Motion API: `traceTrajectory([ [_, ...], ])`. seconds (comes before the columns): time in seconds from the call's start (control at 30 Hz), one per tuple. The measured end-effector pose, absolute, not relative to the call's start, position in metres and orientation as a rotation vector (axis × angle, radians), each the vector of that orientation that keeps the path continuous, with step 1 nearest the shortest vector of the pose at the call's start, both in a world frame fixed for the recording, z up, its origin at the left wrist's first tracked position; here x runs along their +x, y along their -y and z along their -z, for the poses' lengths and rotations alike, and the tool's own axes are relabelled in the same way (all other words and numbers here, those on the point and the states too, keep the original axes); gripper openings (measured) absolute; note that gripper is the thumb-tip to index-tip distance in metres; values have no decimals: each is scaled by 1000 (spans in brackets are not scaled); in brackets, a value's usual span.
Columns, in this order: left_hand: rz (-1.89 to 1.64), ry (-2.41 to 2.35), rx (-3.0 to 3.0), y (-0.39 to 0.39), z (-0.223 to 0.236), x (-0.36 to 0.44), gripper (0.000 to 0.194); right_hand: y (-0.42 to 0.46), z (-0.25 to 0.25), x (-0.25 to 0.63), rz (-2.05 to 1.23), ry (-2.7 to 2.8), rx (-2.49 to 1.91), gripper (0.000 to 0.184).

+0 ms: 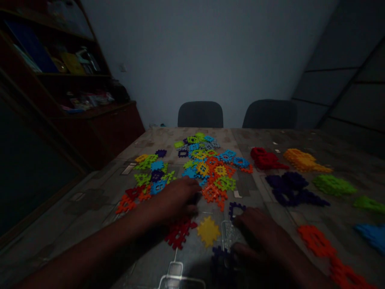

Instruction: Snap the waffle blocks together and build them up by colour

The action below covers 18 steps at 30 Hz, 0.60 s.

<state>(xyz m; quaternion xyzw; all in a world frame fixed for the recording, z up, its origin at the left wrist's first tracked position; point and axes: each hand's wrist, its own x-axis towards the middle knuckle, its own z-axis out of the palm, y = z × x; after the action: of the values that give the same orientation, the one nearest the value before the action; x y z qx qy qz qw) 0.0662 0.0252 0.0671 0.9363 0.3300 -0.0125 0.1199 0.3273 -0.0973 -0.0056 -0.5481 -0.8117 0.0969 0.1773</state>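
My left hand (183, 195) is at the near edge of a mixed pile of toothed plastic building pieces. Its fingers and thumb are apart, close to an orange piece (211, 192); I see nothing held in it. Below it lies a red piece (178, 235), partly covered by the hand and forearm. My right hand (255, 229) is low over the table, thumb and fingers spread. Its fingertips are at a dark purple square frame (237, 209), perhaps touching it. Between the hands lie a yellow piece (208, 231) and, nearer me, a dark purple piece (221, 261).
To the right, pieces lie grouped by colour: red (264, 158), yellow (303, 159), purple (290, 188), green (333, 184), orange (315, 240) and blue (373, 237). More mixed pieces (156, 176) lie left. Two chairs (200, 114) stand behind the table (102, 224). The room is dim.
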Motion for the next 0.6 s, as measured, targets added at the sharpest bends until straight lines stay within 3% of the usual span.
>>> traceTrajectory([
  [0.07, 98, -1003, 2737, -46, -61, 60, 43, 104, 12, 317, -206, 2359, -1484, 37],
  [0.2, 174, -960, 2745, -62, -52, 60, 45, 111, 18, 301, -109, 2465, -1459, 20],
  [0.43, 201, -887, 2735, -61, -56, 64, 52, 103, 4, 316, -203, 2443, -1546, 62],
  [0.6, -12, -910, 2574, -56, -58, 61, 60, 99, 6, 321, -197, 2325, -1457, 46],
])
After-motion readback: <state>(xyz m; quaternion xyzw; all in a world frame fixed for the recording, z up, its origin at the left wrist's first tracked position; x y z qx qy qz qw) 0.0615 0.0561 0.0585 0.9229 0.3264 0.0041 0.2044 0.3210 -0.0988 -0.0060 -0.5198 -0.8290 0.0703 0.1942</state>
